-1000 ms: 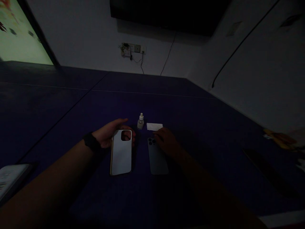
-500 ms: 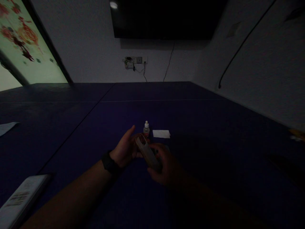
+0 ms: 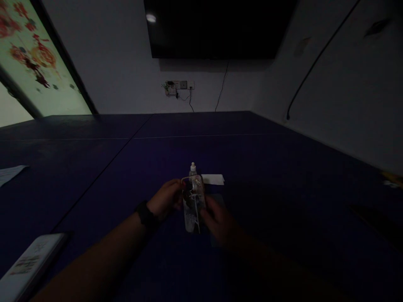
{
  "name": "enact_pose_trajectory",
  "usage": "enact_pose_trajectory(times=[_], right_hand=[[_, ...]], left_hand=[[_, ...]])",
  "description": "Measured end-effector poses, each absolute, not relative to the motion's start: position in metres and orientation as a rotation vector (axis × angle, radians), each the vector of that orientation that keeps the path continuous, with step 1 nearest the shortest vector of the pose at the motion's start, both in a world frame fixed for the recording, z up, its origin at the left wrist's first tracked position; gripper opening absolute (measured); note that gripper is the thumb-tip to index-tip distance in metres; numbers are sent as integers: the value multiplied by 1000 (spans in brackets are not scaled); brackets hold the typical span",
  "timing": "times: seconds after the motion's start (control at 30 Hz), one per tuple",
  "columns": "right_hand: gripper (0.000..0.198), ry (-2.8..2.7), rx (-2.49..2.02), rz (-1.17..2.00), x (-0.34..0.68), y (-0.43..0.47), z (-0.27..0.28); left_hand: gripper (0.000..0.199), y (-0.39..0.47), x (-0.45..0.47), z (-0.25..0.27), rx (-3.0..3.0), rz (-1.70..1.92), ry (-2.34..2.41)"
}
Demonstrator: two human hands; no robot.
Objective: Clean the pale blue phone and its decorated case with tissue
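Observation:
A phone case (image 3: 193, 205) with a printed picture stands nearly upright between my hands, its patterned face toward me and a camera opening near its upper left corner. My left hand (image 3: 166, 196), below a black wristband, pinches the case's left edge near the top. Along the lower right edge, my right hand (image 3: 220, 220) grips it with the thumb on the printed face. Just behind the case is a small clear bottle (image 3: 193, 172) with a white dropper top, its lower part hidden. A folded white paper (image 3: 213, 179) lies to the bottle's right.
A dark flat rectangle (image 3: 219, 202) lies partly under my right hand. On the blue table (image 3: 110, 193) are a white box (image 3: 30, 262) at near left and a paper sheet (image 3: 11, 174) farther left. A dark screen (image 3: 217, 29) hangs above wall sockets (image 3: 181, 85).
The phone case has turned from a tilted, edge-on pose to show its printed face. My left fingers have closed from spread to a pinch on its edge. The view has tipped slightly upward.

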State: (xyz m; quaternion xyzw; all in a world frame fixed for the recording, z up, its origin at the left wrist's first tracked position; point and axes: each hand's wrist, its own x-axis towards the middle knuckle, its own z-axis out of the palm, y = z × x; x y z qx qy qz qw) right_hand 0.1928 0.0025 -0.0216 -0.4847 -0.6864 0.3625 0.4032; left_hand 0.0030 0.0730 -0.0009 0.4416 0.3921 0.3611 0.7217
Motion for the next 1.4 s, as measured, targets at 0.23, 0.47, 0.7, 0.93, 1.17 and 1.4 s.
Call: enact_pose_trajectory(times=[0.23, 0.47, 0.7, 0.93, 1.17, 1.4], right_hand=[[20, -2368, -1438, 54, 192, -3, -12], [23, -2448, -1475, 40, 186, 1, -16], [26, -2379, -1448, 40, 183, 4, -15], [27, -2211, -1726, -104, 244, 39, -9], [54, -1943, -2077, -109, 326, 91, -31], [50, -1886, -2132, -59, 336, 104, -45]], left_hand=[[20, 86, -33, 20, 1332, 374, 979], [23, 94, -39, 9, 1716, 245, 1108], [10, 97, -39, 11, 1948, 448, 1304], [28, 123, -69, 7, 2124, 613, 1564], [60, 151, -122, -12, 2309, 600, 1623], [65, 167, -137, -40, 2392, 444, 1664]])
